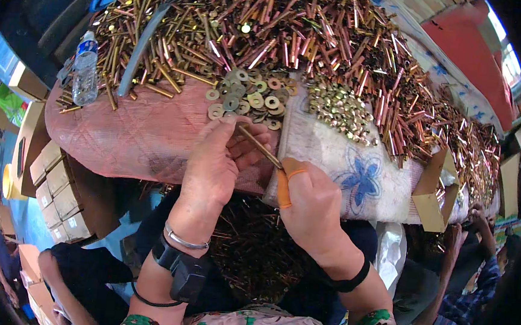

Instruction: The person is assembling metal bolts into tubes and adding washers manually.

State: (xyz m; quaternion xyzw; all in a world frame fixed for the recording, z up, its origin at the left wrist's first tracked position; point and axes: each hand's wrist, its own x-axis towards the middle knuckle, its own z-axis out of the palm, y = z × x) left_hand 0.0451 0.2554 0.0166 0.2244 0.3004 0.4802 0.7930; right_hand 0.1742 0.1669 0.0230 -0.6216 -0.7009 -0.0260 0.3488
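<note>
A thin brass-coloured metal rod slants between my two hands, just in front of the washer pile. My right hand grips its near end, with orange covers on the thumb and a finger. Curled around the rod's far end, my left hand has its thumb and fingertips next to the washers. The exact tip of the rod is partly hidden by those fingers. Flat round metal washers lie heaped on the pink padded cloth. Small shiny nuts are piled to the right on a white flowered cloth.
Behind the washers and nuts spreads a big heap of metal rods. A plastic bottle stands at the left, near a grey strip. An open cardboard box sits at the right, by another person's hands. More cartons are stacked left.
</note>
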